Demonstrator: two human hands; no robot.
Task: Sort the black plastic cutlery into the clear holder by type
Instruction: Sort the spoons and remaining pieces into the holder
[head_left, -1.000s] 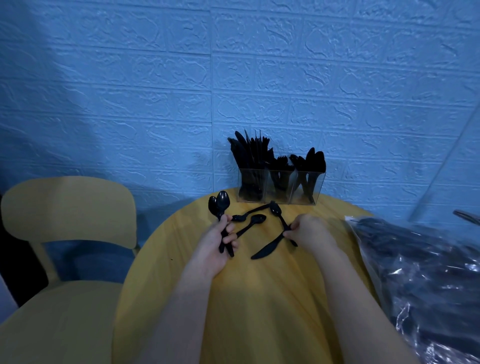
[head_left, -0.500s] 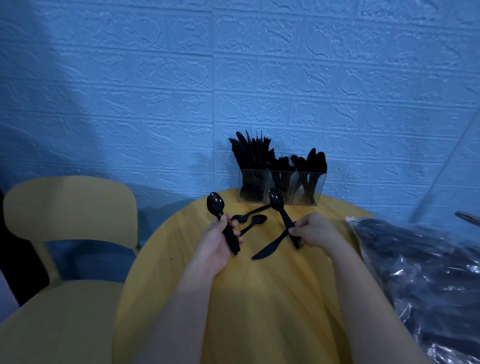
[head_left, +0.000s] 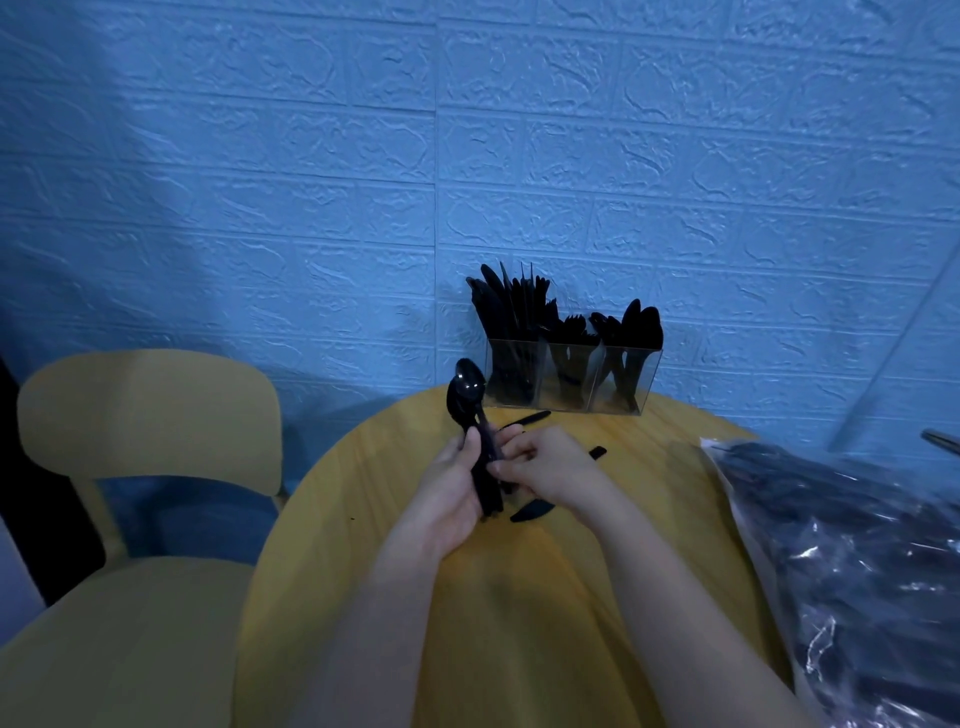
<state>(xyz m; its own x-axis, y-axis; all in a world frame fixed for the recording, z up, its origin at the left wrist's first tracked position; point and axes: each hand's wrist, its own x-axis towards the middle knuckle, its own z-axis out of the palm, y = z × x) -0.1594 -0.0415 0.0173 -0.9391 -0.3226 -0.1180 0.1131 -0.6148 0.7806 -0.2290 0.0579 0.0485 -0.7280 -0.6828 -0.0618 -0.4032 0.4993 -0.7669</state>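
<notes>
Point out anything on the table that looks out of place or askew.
A few loose black pieces lie flat on the table, unsorted: a knife below the hands, others near the clear holder. The plastic bag overhangs the table's right edge. Nothing looks damaged.

There is just one view, from a camera on the person's head. It looks forward and down, over both arms. The left hand (head_left: 447, 493) and right hand (head_left: 550, 470) sit near the middle of the picture, close to the camera. The round table (head_left: 519, 623) fills the bottom. The holder (head_left: 571, 376) stands at the table's far edge, by the blue wall (head_left: 467, 156) that fills the top half. A chair (head_left: 150, 415) shows at the left edge and a bag (head_left: 857, 545) at the right. The wide lens bends the edges.
</notes>
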